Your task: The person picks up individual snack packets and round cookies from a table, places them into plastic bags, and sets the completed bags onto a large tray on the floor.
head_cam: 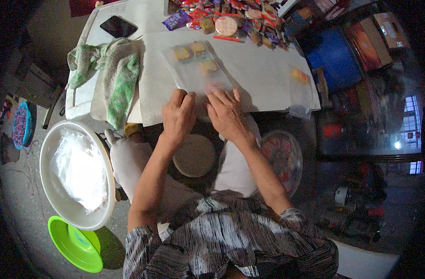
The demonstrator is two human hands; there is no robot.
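Note:
A clear plastic bag (195, 71) lies on the covered table in front of me, with several small yellow packets showing through its far half. My left hand (178, 113) pinches the near left corner of the bag between thumb and fingers. My right hand (226, 113) rests at the near right edge, fingers spread over the plastic; a blurred pinkish thing shows by its fingertips. Whether the right fingers grip the bag is hard to tell. A heap of small wrapped snacks (226, 26) lies at the table's far side. Another clear bag (300, 92) with an orange-yellow packet hangs over the right edge.
A green and white towel (120, 76) and a black phone (118, 27) lie on the table's left. Below left stand a white basin (43, 174) of clear plastic bags and a green basin (71, 249). A round stool (194, 156) is under the table edge; boxes (367, 45) stand at right.

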